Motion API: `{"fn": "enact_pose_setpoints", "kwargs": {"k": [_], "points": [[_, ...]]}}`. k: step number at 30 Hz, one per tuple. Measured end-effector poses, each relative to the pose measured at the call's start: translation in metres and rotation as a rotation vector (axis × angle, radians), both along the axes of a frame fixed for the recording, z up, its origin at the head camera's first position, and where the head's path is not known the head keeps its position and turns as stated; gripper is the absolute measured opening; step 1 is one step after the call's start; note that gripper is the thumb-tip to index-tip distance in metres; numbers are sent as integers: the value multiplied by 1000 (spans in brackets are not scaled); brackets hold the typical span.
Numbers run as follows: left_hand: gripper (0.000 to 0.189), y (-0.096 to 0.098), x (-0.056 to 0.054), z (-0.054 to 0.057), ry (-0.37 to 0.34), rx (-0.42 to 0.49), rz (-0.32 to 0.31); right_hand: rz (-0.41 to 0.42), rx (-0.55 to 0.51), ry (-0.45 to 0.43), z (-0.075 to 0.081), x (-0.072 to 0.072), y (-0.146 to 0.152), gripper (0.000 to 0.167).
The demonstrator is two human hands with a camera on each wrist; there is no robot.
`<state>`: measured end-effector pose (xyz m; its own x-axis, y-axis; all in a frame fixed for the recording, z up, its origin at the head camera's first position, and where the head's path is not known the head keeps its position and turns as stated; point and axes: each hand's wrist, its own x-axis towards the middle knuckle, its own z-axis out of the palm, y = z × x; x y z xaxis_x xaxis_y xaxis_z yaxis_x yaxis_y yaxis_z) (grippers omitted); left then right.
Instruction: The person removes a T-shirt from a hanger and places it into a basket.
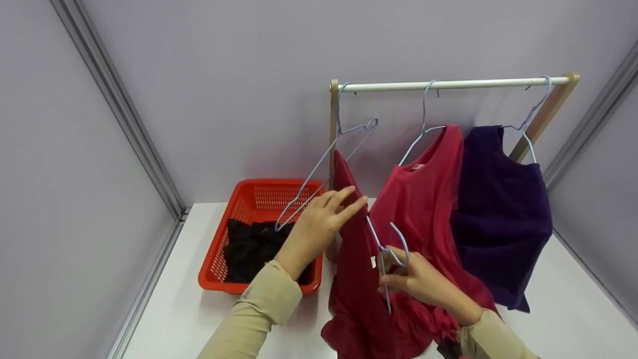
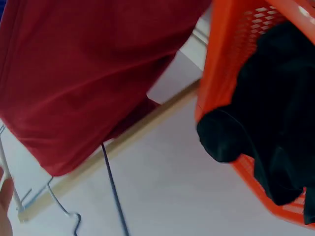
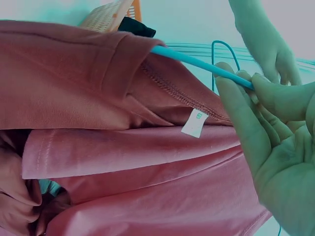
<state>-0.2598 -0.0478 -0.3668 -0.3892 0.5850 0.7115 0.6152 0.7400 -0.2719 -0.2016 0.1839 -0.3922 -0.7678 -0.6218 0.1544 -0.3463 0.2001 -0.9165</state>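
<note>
Head: white table point(image 1: 174, 299), pale walls point(image 1: 224, 99), metal trim point(image 1: 121, 108). Dark red garment point(image 1: 354, 264) hung over table on blue hanger point(image 1: 375, 232); left hand point(image 1: 319, 219) at its edge, fingers spread; right hand point(image 1: 416, 279) on hanger. Left wrist: garment near orange basket point(image 2: 224, 64). Right wrist: thumb, fingertip pinched hanger.

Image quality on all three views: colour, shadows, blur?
Head: even light, soft shadow below the red basket; left wrist: basket edges soft, black cloth nearly detailless; right wrist: strong teal cast, dark red garment looks brownish, tag print unreadable.
</note>
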Motion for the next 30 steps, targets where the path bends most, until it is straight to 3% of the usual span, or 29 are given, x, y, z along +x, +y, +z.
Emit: {"fn": "enact_pose_setpoints", "kwargs": {"k": [3,5,10,14,17,22,24,30], "points": [[57,7,-2,1,-116,-110,-27,8,-11,15,-2,1,0,19],[50,11,-4,2,-141,-139,-41,4,-16,20,-3,1,-1,18],[32,15,-9,3,-59,-127,-66,-79,34,186,-4,0,-5,9],[34,13,-12,1,-40,-77,-71,-134,63,319,-7,0,-11,7],[40,9,-16,1,-131,59,-52,-137,69,343,-11,0,-13,10],[23,2,-25,3,-358,455,20,-167,87,338,-25,3,-12,10],[19,0,-29,2,-432,588,45,-202,96,376,-31,4,-12,10],[15,-7,-35,-1,-538,808,116,-329,108,513,-44,9,-8,17]]}}
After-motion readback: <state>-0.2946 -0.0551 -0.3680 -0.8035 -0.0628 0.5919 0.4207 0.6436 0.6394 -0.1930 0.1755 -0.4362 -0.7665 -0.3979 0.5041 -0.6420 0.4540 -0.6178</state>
